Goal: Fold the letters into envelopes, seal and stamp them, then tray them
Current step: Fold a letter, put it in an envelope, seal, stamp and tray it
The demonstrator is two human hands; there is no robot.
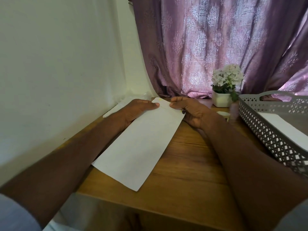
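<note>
A long white envelope (141, 144) lies at a slant on the wooden table (186, 177), its far end toward the curtain. My left hand (138, 109) lies flat on the far left part of the envelope, fingers straight and pressing near the flap. My right hand (191, 110) is at the far right corner, its fingertips touching the flap edge; the other fingers look curled over something small and dark that I cannot make out. A grey perforated tray (266, 129) stands at the right with a white envelope (286, 127) lying inside it.
More white paper (115, 109) lies behind my left hand against the white wall. A white pot of white flowers (223, 90) stands at the back by the purple curtain. A small white round object (222, 114) and a blurred upright item (234, 112) stand beside the tray.
</note>
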